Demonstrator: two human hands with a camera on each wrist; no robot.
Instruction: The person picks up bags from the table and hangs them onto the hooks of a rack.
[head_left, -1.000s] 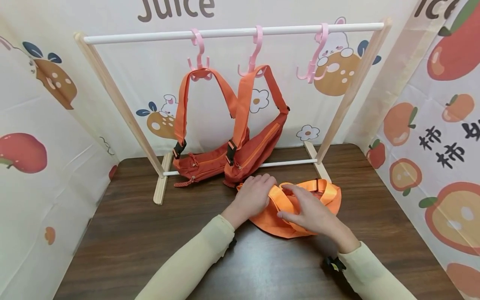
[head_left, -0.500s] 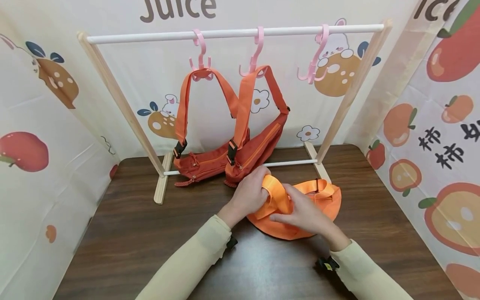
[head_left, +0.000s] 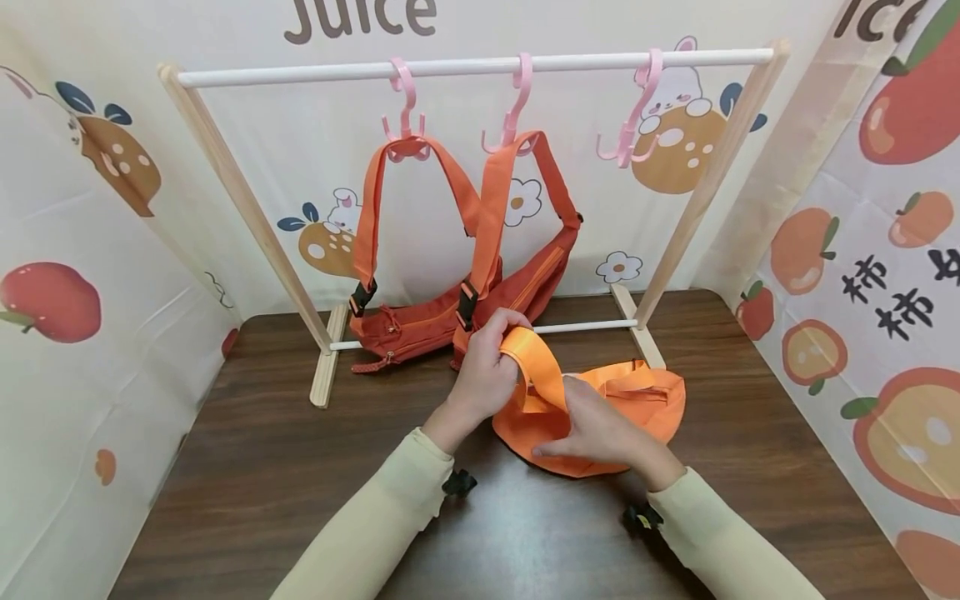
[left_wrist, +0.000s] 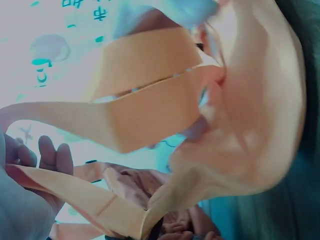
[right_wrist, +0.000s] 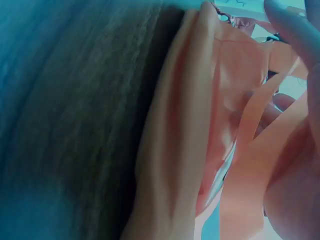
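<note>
An orange waist bag lies on the table, its wide strap lifted in a loop. My left hand grips one end of that loop above the bag's left part. In the left wrist view the strap passes through the left hand's curled fingers. My right hand is over the middle of the bag, its thumb spread away from the strap. Its fingers show behind the strap in the right wrist view.
A rack with a white rail stands behind the bag. Three pink hooks hang from it; the right hook is bare. A dark red waist bag hangs from the left hook, and another from the middle hook.
My left hand has taken hold of the strap and moved up and left, pulling the loop away from the bag. My right hand has shifted slightly left.
</note>
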